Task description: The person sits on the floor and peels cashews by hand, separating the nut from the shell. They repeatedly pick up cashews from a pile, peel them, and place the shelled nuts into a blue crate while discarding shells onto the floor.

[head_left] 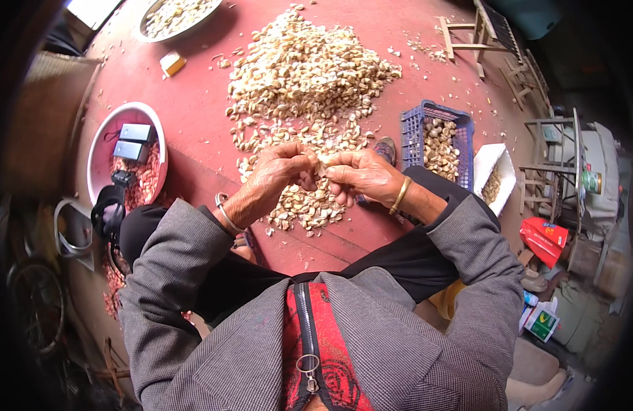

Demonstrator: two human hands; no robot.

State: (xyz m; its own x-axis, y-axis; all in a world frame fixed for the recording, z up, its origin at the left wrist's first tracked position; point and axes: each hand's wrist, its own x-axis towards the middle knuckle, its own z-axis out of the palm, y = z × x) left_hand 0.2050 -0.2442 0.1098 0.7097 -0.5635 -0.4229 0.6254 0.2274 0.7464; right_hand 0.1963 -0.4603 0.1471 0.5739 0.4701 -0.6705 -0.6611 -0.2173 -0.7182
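My left hand (pixel 283 170) and my right hand (pixel 363 177) meet in front of me, fingertips almost touching. Both are closed in a pinch on a small pale piece (pixel 322 166); its kind is too small to make out. Below and beyond them a large heap of cream-coloured, nut-like pieces (pixel 303 68) lies on the red floor (pixel 196 116). A smaller, looser patch of the same pieces (pixel 306 209) lies just under my hands, nearer to me.
To the left stands a white-rimmed pink basin (pixel 92 154) with reddish bits and two blue boxes (pixel 133 142). A metal bowl (pixel 140 33) of pale pieces is far left. On the right are a blue crate (pixel 436 108) of brownish pieces, a white foam box (pixel 505 164) and wooden stools (pixel 460 46).
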